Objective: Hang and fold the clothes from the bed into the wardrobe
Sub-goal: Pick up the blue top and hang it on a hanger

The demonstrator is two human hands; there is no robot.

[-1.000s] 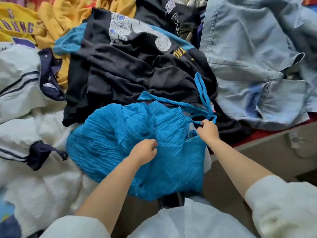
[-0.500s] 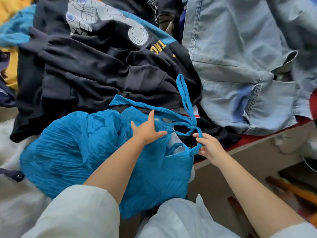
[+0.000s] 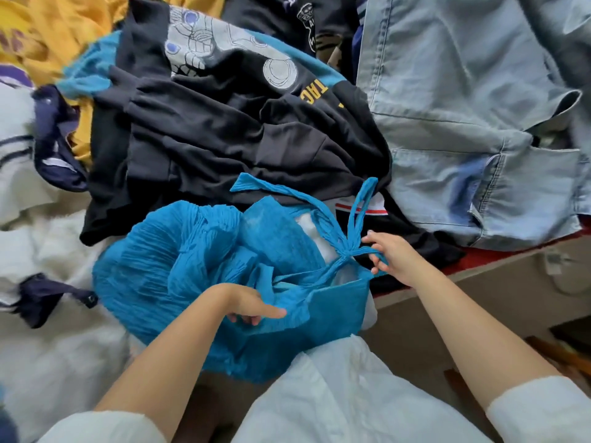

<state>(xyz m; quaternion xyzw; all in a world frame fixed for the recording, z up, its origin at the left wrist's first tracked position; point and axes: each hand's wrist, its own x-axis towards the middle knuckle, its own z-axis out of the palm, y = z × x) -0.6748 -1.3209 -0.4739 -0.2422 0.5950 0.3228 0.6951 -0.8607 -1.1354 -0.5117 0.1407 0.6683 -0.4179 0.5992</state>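
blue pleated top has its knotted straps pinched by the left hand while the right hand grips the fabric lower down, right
Not quite: the hands are swapped. In the head view the right hand pinches the knotted straps of the blue pleated top, while the left hand grips the fabric lower down.

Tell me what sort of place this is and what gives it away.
Most likely a bedroom at home. Loose clothes lie heaped on a bed: a black printed shirt, a pale denim jacket and a blue crinkled top. The bed's edge shows at the right.
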